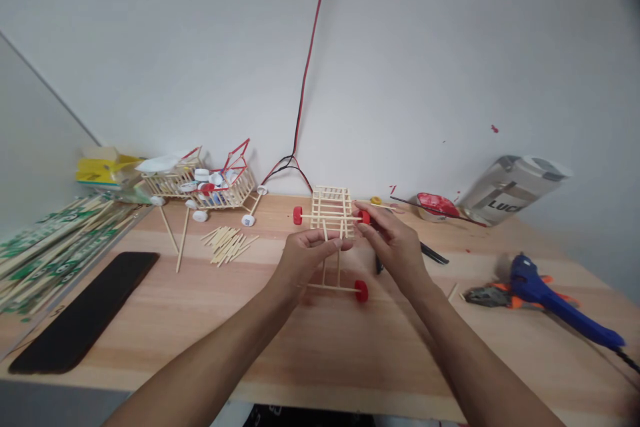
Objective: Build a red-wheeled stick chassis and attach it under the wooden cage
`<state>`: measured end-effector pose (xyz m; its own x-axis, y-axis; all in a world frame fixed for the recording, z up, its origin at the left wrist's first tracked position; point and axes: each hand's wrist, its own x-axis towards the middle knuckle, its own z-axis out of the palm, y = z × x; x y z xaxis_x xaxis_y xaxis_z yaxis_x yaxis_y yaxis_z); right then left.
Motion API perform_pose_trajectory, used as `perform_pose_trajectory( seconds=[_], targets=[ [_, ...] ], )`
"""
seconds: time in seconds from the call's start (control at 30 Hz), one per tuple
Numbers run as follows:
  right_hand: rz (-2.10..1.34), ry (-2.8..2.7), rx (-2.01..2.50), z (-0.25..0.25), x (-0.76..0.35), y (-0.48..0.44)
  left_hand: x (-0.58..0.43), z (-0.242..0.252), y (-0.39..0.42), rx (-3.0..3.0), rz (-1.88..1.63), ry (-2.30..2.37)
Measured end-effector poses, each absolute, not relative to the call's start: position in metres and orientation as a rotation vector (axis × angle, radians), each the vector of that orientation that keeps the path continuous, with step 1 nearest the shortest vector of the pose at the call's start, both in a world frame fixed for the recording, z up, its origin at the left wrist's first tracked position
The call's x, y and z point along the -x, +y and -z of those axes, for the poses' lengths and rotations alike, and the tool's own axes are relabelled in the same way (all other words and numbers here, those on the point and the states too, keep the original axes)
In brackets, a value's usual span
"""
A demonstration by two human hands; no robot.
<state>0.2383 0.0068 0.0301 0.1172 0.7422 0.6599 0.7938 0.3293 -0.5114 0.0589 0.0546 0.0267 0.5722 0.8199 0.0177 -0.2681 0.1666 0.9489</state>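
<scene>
A small cart frame of thin wooden sticks (pixel 332 193) is held up over the middle of the table, its wheeled underside toward me. My left hand (pixel 313 253) is closed on its sticks, thumb and fingers pinching near the centre. The fingers of my right hand (pixel 387 233) pinch the red wheel (pixel 364 217) at the right end of the upper axle. Another red wheel (pixel 297 215) sits at that axle's left end. A third red wheel (pixel 361 291) is on the lower axle's right end; my left hand and wrist hide the other end.
Two finished-looking stick carts (pixel 225 190) with white wheels stand at back left. Short cut sticks (pixel 229 244) lie in a pile before them. A black flat slab (pixel 85 310) and bundled sticks (pixel 60 247) are left. A blue glue gun (pixel 555 303), pliers (pixel 487 296) and red paint dish (pixel 436 205) are right.
</scene>
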Motion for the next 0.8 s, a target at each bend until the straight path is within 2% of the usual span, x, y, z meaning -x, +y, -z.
perform_pose_trajectory(
  seconds=[0.8],
  targets=[
    [0.077, -1.628, 1.425, -0.0320, -0.2371, 0.0051, -0.0594, -0.0284, 0.0541, -1.175, -0.841, 0.596]
  ],
)
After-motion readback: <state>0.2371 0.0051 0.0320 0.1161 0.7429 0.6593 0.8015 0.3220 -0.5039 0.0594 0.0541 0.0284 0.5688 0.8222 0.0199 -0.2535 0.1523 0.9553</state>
